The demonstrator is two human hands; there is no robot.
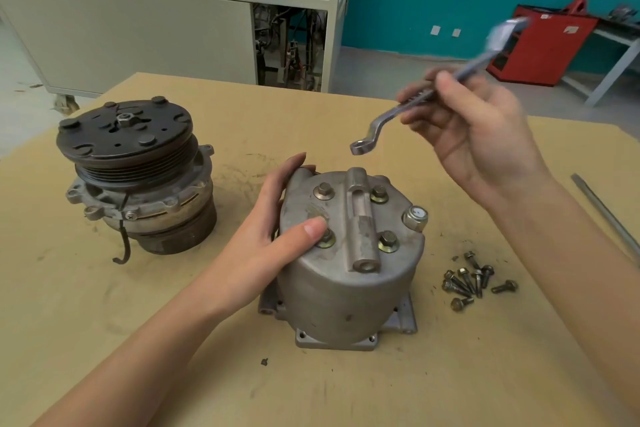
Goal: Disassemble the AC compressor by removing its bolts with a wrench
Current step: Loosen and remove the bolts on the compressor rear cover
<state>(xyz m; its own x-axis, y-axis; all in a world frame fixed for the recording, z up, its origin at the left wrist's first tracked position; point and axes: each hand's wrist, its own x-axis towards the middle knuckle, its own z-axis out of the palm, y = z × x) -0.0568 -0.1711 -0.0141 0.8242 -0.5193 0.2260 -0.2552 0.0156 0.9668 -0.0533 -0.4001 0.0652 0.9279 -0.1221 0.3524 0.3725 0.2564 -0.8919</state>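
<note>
While cupping the compressor housing (346,274) with the left hand (270,232), holds the wrench (391,114) aloft in the right hand (485,135). Wraps the left fingers (294,163) round the housing's 10 o'clock flank and lays the thumb flat across the top, its tip touching the bolt at 8 o'clock there. Pinches the wrench shaft between the right thumb and curled fingertips, palm turned toward the camera. Points the ring end down, above and apart from the housing's 12 o'clock edge, with the other end blurred out toward 1 o'clock.

Has the housing standing flange-down on the surface (311,388), just toward 6 o'clock of centre, with four hex bolts (378,194) seated in its top face and a larger capped fitting (415,217) at 3 o'clock of them. Has a heap of loose bolts (474,282) lying on the surface at 3 o'clock of the housing, near it but not touching. Has the pulley half (135,173) of the compressor standing well apart at 9 o'clock, clutch plate up, a black wire (124,243) dangling from its side.

Shows a thin metal bar (606,215) at the surface's 3 o'clock edge, a grey cabinet (138,28) beyond at 11 o'clock and a red tool cart (543,42) at 1 o'clock.
</note>
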